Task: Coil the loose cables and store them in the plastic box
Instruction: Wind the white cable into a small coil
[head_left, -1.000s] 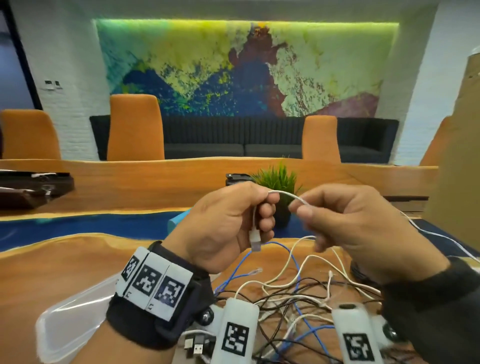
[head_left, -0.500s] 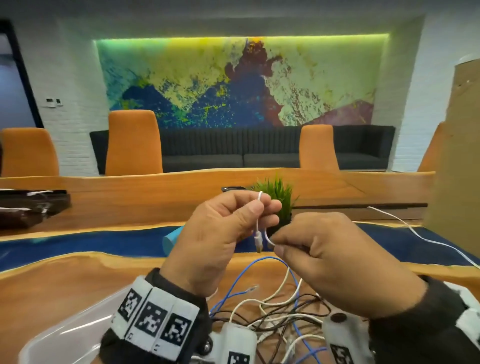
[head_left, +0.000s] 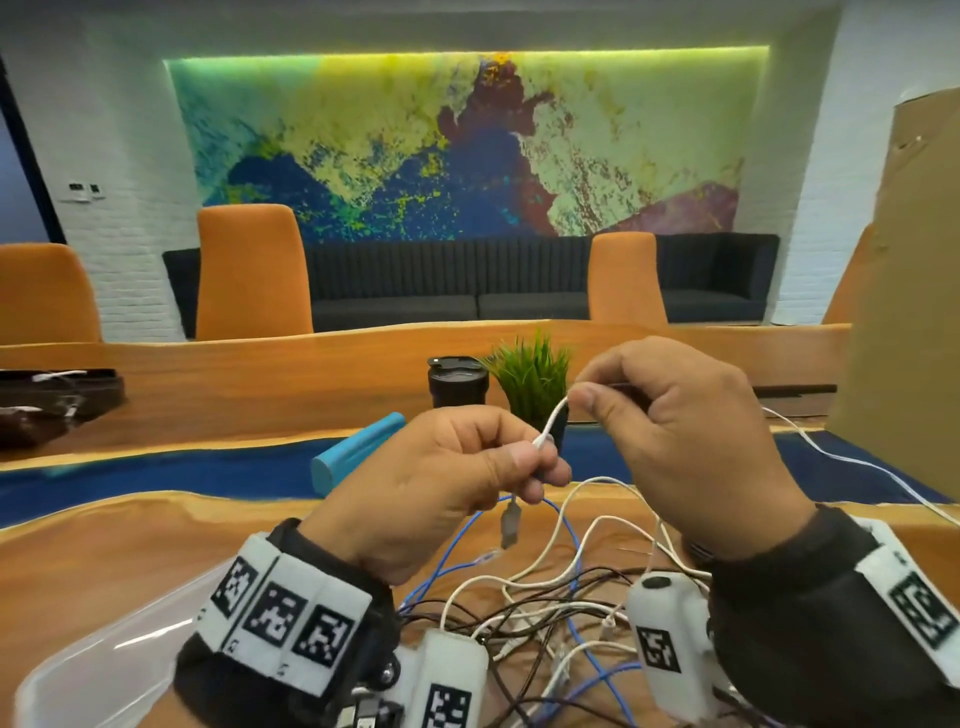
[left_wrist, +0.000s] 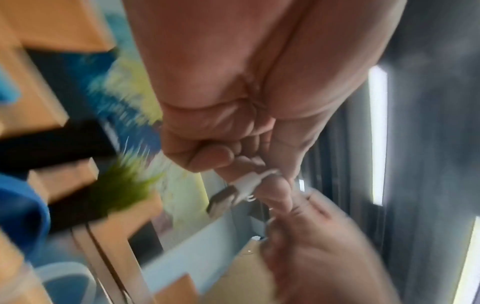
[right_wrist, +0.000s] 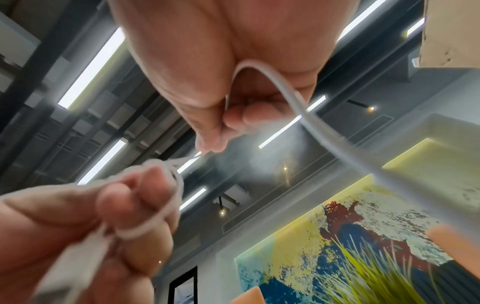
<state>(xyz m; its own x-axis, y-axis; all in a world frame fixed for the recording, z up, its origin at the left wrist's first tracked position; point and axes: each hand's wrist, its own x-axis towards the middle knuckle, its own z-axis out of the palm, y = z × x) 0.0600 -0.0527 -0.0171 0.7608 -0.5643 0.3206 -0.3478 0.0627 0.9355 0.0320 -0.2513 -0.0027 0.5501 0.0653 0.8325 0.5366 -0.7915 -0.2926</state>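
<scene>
From the head view, both hands are raised above the near edge of the worktop (head_left: 156, 530). The left hand (head_left: 441, 483) has its fingers curled round a white cable (head_left: 553, 418) close to its plug end, and the metal USB plug (head_left: 510, 525) hangs below the fist. The right hand (head_left: 691, 441) pinches the same cable just beside the left, between thumb and forefinger; from there the cable runs off toward the right edge of the worktop. Under the hands lies a tangle of cables (head_left: 561, 597), white, blue and dark, and a clear plastic box (head_left: 104, 649) sits at the near left corner. A small potted plant (head_left: 530, 374), a black cup (head_left: 457, 382) and a light blue cylinder (head_left: 358, 449) stand farther back.

The left wrist view, badly blurred, adds the underside of the grip: the white plug housing (left_wrist: 250, 181) is clamped by the curled fingers (left_wrist: 207, 156), with its metal tip sticking out.

The right wrist view alone shows the cable looped round the left hand's fingers (right_wrist: 145, 205), a turn already wound, and the free length (right_wrist: 311, 123) arching out of the right palm.
</scene>
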